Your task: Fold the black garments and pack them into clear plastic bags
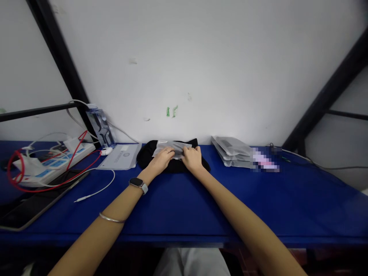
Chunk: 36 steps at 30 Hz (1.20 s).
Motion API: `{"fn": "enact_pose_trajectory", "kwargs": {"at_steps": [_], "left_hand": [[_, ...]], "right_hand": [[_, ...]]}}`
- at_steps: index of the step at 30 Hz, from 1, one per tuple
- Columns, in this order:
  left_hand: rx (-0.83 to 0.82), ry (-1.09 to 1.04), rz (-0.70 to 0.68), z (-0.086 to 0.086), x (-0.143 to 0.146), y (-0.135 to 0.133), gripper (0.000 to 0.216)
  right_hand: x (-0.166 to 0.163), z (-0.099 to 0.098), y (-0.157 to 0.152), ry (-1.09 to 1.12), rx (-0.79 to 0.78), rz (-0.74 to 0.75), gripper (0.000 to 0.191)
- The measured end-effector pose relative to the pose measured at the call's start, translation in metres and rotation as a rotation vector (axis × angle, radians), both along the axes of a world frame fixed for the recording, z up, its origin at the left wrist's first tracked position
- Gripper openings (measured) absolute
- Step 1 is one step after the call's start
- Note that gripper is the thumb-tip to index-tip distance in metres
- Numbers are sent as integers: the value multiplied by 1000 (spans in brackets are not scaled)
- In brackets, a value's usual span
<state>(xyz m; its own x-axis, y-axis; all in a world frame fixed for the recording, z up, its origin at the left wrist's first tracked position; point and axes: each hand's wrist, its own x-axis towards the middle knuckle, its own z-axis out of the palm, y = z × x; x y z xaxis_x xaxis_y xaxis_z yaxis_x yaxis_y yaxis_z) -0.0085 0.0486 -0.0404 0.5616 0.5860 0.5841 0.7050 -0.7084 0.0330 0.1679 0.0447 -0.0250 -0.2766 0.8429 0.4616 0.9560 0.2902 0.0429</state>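
Observation:
A black cloth item (pixel 146 153), its exact kind unclear, lies in a heap against the wall in the middle of the table. On top of it is a frosted plastic bag (pixel 178 145), a white label at its left end. My left hand (pixel 161 160) has its fingers bent over the bag's near left part, gripping it. Close by on the right, my right hand (pixel 192 159) pinches the same bag with curled fingers. The fingertips of both hands are partly hidden in the plastic.
Right of the cloth sits a stack of frosted bags (pixel 232 151) beside a blurred-out patch. Leftward lie a flat frosted bag (pixel 120 157), a power strip (pixel 54 165) with red and white cables, and a tablet (pixel 40 203). A wall stands behind the blue table (pixel 184 214).

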Motion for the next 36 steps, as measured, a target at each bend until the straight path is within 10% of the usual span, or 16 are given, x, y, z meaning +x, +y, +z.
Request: {"fn": "enact_pose_trajectory", "kwargs": {"at_steps": [5,17,36], "left_hand": [[-25,-67,-16,-3,-3,2,19],[73,-85,133,15,-1,-17,15],[84,-1,217,29,-8,-25,14]], "right_hand": [[-1,0,7,10,21,-39,23],[3,18,-19,-13,154,394,25],[46,20,-14,-217,348,417,20]]}}
